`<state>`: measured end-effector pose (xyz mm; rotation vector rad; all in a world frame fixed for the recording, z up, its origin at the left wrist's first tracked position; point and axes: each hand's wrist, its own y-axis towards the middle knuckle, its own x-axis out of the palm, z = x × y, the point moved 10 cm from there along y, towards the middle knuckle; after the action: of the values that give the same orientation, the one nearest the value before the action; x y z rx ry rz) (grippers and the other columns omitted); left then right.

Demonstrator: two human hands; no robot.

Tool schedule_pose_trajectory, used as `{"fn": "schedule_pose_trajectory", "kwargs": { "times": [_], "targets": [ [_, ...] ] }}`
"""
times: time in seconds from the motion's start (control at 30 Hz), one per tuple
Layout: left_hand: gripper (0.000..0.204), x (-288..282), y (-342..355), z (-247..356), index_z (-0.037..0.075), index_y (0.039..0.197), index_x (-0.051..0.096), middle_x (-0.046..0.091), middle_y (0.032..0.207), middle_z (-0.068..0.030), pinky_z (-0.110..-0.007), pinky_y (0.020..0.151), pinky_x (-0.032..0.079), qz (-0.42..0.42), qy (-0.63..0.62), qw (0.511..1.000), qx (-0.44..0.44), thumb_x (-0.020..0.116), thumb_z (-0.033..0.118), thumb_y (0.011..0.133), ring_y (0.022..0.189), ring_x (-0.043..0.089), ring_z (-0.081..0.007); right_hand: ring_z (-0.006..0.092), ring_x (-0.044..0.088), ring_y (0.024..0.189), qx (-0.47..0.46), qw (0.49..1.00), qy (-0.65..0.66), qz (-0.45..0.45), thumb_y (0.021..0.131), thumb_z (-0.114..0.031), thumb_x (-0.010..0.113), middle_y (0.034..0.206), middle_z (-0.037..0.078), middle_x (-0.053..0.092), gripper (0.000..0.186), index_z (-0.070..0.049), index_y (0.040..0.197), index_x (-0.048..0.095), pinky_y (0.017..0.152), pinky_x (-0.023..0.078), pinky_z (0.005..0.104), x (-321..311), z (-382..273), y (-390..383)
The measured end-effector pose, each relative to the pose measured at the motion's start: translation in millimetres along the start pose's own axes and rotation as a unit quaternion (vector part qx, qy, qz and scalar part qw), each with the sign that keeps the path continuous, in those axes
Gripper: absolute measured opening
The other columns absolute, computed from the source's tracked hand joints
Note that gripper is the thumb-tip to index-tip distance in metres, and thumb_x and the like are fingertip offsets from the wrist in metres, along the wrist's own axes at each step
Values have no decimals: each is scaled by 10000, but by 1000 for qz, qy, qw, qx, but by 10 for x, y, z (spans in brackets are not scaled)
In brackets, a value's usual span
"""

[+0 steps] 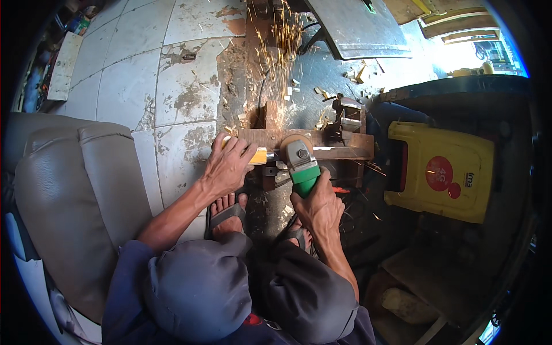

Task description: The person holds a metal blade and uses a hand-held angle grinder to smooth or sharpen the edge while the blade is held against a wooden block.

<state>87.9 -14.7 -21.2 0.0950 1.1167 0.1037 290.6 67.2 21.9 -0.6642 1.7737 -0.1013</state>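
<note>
The green angle grinder (302, 167) sits low in the middle of the view, its grey head and disc guard pressed against a rusty steel frame (322, 146) lying on the floor. The right hand (317, 207) wraps the grinder's green body from behind, fingers clenched around it. The left hand (227, 167) grasps the yellow side handle (257, 156), fingers folded over it just left of the disc. Sparks (276, 52) fan straight away from the person in thin orange streaks toward the top edge.

Open room lies mainly to the left front: cracked, stained pale floor tiles (172, 86) run out to the upper left with only scattered chips on them. Straight ahead the tiles give way to a rough, dark strip littered with small metal offcuts (322, 92). A flat grey metal sheet (356, 29) lies beyond the frame at the top. On the right the space is tight: a yellow plastic stool (443, 172), tipped on its side, lies near the frame's right end. On the left a padded grey leather-like seat (75, 190) with smooth, creased upholstery crowds the left forearm.

Both feet in dark strap sandals (227, 213) rest just below the frame, flanking the grinder, and the bent knees in dull blue-grey cloth fill the lower edge.
</note>
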Motion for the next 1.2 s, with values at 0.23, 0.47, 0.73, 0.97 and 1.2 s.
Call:
{"fn": "schedule_pose_trajectory", "kwargs": {
  "times": [0.23,0.47,0.73,0.97,1.2],
  "targets": [
    [503,43,4,11,22,1357,612,586,1108,-128,-560,1146,322,-8,-4,1000,-1,765,187,907,1099,581,-312,559,713,949,7,1000,1,4,825,-312,783,1180,318,697,779,-30,1444,406,837,563,635,0,40,-11],
    [505,19,-15,-4,17,1369,611,581,1111,-129,-571,1150,323,-10,5,1000,-1,757,183,915,1100,580,-314,561,714,959,20,1000,1,5,825,-317,788,1203,329,700,795,-10,1448,401,850,562,634,-7,31,-1],
    [513,49,-4,-3,16,1371,612,580,1110,-133,-575,1159,316,-14,-3,1000,-5,766,184,911,1104,579,-316,569,709,971,44,999,12,-6,832,-327,786,1199,334,705,794,-14,1458,410,857,557,632,7,71,-9],
    [510,32,2,16,19,1365,618,585,1111,-130,-574,1155,314,-22,-5,1000,5,771,186,909,1112,578,-315,562,708,971,72,997,32,-9,829,-318,779,1169,343,711,724,4,1380,437,842,554,620,-85,239,-94],
    [491,36,45,1,20,1359,617,587,1122,-127,-570,1152,315,-37,9,999,0,760,185,919,1136,580,-312,565,708,964,27,998,44,-39,822,-312,783,1114,353,720,727,12,1374,436,853,561,606,47,206,-255]
  ]
}}
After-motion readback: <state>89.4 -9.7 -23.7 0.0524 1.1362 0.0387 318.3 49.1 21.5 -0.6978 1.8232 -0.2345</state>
